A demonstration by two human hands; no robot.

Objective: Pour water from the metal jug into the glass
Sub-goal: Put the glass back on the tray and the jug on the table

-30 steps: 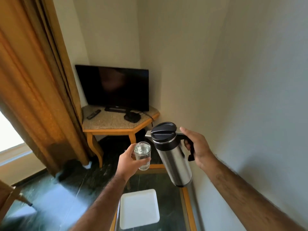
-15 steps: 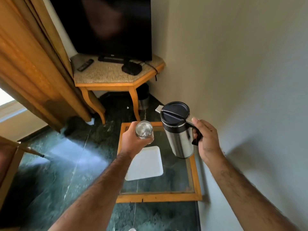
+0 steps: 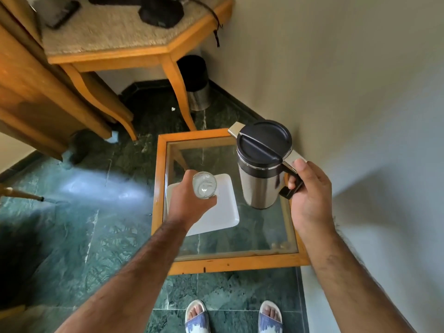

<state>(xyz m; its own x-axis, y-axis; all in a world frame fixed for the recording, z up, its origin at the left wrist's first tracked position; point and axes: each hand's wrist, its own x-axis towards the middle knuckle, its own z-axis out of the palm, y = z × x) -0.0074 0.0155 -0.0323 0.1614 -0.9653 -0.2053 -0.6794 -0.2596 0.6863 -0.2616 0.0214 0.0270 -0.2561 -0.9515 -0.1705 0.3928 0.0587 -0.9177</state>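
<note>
A steel metal jug (image 3: 258, 186) with a black lid is upright over the right side of the small glass-topped table (image 3: 230, 263), its spout pointing to the far left. My right hand (image 3: 310, 195) grips its black handle. A clear glass (image 3: 204, 185) with water in it is held in my left hand (image 3: 189, 203), above a white square tray (image 3: 223, 212) on the table. Jug and glass are apart, about a hand's width between them.
A wall runs close along the right. Beyond stands a wooden corner table (image 3: 134, 51) with a remote and a black device, and a bin (image 3: 195, 87) under it. Orange curtain (image 3: 31, 92) at left. Green marble floor; my sandalled feet (image 3: 233, 316) are at the bottom.
The view has tilted downward, so the whole glass table and my feet now show. Both hands have come lower over the table, with the jug back upright from its earlier tilt.
</note>
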